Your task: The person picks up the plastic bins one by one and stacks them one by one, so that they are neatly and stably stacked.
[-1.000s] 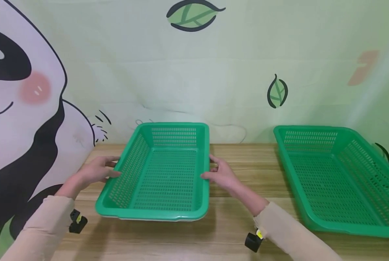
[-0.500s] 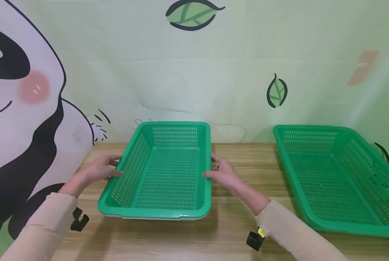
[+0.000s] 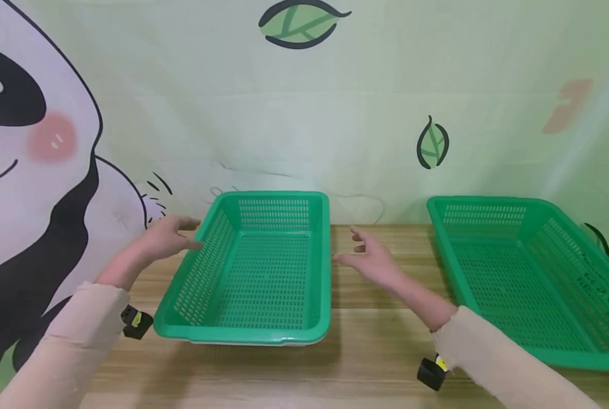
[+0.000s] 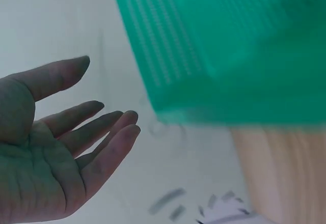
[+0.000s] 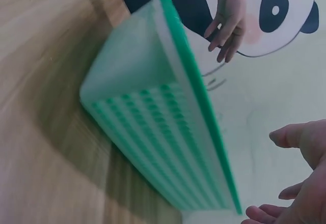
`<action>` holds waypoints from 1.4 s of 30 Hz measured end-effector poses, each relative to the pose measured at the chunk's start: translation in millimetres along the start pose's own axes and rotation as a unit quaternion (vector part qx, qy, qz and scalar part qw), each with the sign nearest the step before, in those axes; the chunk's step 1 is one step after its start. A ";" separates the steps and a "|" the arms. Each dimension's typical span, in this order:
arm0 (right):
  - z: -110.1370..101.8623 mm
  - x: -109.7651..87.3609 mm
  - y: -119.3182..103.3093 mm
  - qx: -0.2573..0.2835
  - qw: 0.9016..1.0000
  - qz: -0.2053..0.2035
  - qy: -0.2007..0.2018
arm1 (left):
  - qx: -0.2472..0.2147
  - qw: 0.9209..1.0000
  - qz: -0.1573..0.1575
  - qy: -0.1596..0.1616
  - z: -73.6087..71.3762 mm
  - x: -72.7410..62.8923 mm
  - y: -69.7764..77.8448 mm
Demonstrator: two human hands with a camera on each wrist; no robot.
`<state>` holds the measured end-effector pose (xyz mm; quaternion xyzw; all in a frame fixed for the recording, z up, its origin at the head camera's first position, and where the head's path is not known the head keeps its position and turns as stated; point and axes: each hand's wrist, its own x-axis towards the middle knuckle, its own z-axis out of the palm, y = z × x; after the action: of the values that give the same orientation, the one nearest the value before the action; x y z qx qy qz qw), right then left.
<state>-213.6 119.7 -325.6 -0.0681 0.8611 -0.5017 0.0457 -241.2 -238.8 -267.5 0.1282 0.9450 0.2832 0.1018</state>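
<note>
Both hands, left hand (image 3: 169,238) and right hand (image 3: 371,261), have released the green basket (image 3: 255,267), lying lengthwise toward the wall.

Head view looks down from above; both wrist views, close and blurred, seemingly share the green basket (image 3: 255,272)

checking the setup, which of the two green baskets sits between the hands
The smaller green basket at table centre, flanked by the open left hand and right hand; the larger basket lies off right.
</note>
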 end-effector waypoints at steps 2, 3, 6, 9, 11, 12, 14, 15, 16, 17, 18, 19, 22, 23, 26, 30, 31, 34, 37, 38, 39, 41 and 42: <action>-12.3 -3.1 -1.2 -0.013 1.000 -0.009 0.001 | -0.008 1.000 0.008 0.000 1.4 3.2 16.4; -17.6 -4.3 -1.5 -0.015 1.000 -0.012 0.001 | -0.010 1.000 0.011 -0.001 2.7 5.2 25.1; -29.9 -4.6 -1.9 -0.017 1.000 -0.016 0.002 | -0.008 1.000 0.021 -0.004 9.1 14.3 48.8; -39.1 -3.5 -2.2 -0.026 1.000 -0.014 0.009 | -0.001 0.999 0.046 -0.002 19.1 26.7 68.5; -46.0 -3.5 -2.2 -0.039 0.999 -0.009 0.013 | -0.001 0.998 0.059 -0.003 27.5 34.2 79.7; -50.0 -3.9 -2.3 -0.045 0.999 -0.006 0.014 | -0.007 0.998 0.063 -0.004 31.9 37.1 85.5; -58.9 -4.4 -1.8 -0.059 0.998 0.000 0.017 | -0.019 0.998 0.062 -0.005 40.9 42.8 96.0; -63.6 -4.2 -0.9 -0.067 0.998 0.000 0.021 | -0.029 0.998 0.061 -0.006 45.1 44.9 101.4; -68.6 -4.0 0.3 -0.074 0.997 -0.002 0.025 | -0.040 0.997 0.059 -0.006 49.2 46.8 106.6; -73.8 -3.5 1.9 -0.081 0.996 -0.004 0.031 | -0.051 0.997 0.060 -0.005 53.0 48.8 111.7; -79.0 -2.8 4.3 -0.084 0.996 -0.007 0.037 | -0.063 0.996 0.060 -0.006 56.6 50.5 116.5; -84.2 -2.2 7.0 -0.088 0.995 -0.011 0.044 | -0.073 0.996 0.059 -0.006 60.0 52.4 121.2; -100.2 -1.4 16.5 -0.091 0.993 -0.018 0.068 | -0.097 0.994 0.055 -0.012 69.3 56.2 136.6; -105.4 -1.3 19.9 -0.091 0.993 -0.017 0.075 | -0.104 0.993 0.055 -0.015 72.3 57.4 141.8; -120.3 -3.5 27.7 -0.089 0.992 -0.010 0.088 | -0.128 0.990 0.059 -0.021 81.6 61.0 156.1; -138.9 -8.9 36.4 -0.086 0.992 0.006 0.094 | -0.168 0.983 0.068 -0.011 96.1 66.0 172.6; -143.7 -10.2 38.7 -0.087 0.992 0.010 0.095 | -0.179 0.982 0.067 -0.008 100.1 66.6 176.5; -160.7 -15.2 47.7 -0.089 0.991 0.021 0.098 | -0.223 0.973 0.057 -0.006 112.0 67.2 187.7; -180.0 -21.4 59.2 -0.092 0.990 0.031 0.106 | -0.269 0.962 0.050 -0.013 123.8 68.0 198.3; -186.4 -24.1 63.3 -0.095 0.989 0.035 0.110 | -0.285 0.957 0.050 -0.017 128.0 69.1 201.6; -192.7 -26.5 67.7 -0.094 0.988 0.037 0.115 | -0.303 0.951 0.052 -0.023 132.5 70.2 204.6; -204.5 -31.8 76.6 -0.093 0.988 0.040 0.121 | -0.339 0.938 0.053 -0.038 141.2 72.2 210.9; -210.9 -32.7 85.2 -0.095 0.985 0.041 0.134 | -0.356 0.932 0.054 -0.046 145.7 73.3 213.9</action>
<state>-218.4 347.5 -295.7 0.0313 0.9053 -0.4198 -0.0567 -232.5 29.9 -275.5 0.1475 0.7678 0.6002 0.1688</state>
